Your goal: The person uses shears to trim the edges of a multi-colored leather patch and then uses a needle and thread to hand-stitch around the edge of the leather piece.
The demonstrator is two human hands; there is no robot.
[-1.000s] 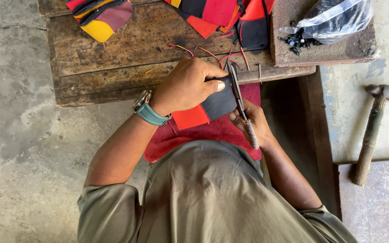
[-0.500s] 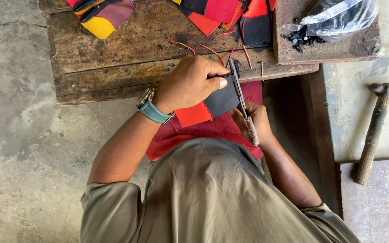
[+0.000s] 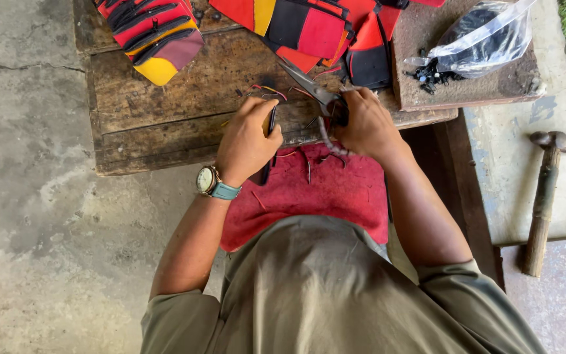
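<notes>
Head view: the left hand [image 3: 247, 141] is pinching a dark, flat leather piece [image 3: 267, 147] at the near edge of the wooden bench [image 3: 152, 124], its grip pressed together on the piece. The right hand [image 3: 365, 124] is closing around the handles of a pair of scissors [image 3: 312, 88], the blades pointing toward the stacked red, yellow and black pieces [image 3: 155, 33]. A hammer [image 3: 545, 196] is lying well apart on the concrete slab [image 3: 512, 177] at right.

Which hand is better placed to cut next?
Probably the right hand: it already grips the scissors at the bench edge. The left hand holds a dark piece.
</notes>
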